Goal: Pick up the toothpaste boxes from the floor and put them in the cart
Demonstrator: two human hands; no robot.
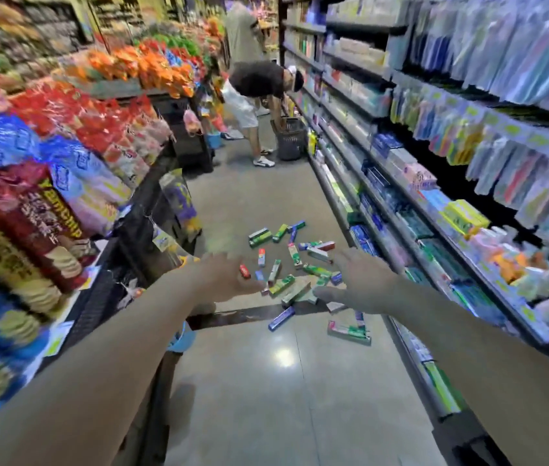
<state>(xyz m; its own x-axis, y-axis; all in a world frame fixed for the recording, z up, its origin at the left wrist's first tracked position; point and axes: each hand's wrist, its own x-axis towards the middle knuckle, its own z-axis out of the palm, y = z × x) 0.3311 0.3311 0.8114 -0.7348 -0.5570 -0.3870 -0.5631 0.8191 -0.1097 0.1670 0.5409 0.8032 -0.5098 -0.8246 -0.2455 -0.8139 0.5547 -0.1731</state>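
Aisle inspected from 9 o'clock across to 3 o'clock.

At 9 o'clock: snack racks (pixel 47 169) stacked with red, blue and orange bags, running up toward 11 o'clock.

Left hand (pixel 229 277), just left of frame centre: arm extended forward, fingers loosely spread, grasping nothing. It is seen against the left edge of the scattered boxes; contact with any of them cannot be confirmed from this view.

Centre of frame: toothpaste boxes (pixel 286 264) lie strewn on the grey floor (pixel 266 381), mostly green, with some blue and red. The pile spreads from 12 o'clock of the hands down past a dark strip in the floor, where a blue box (pixel 281 318) and a pale green and pink box (pixel 348 327) lie apart from the rest.

At 12 o'clock, far down the aisle: a person (pixel 256 95) bent over a dark basket (pixel 291 139), with a second person (pixel 242 31) standing behind.

Right hand (pixel 360 280), just right of centre: arm extended, fingers released and splayed, thumb pointing inward, holding nothing.

At 3 o'clock: shelving (pixel 434 183) of boxed toothpaste below hanging packaged toothbrushes.
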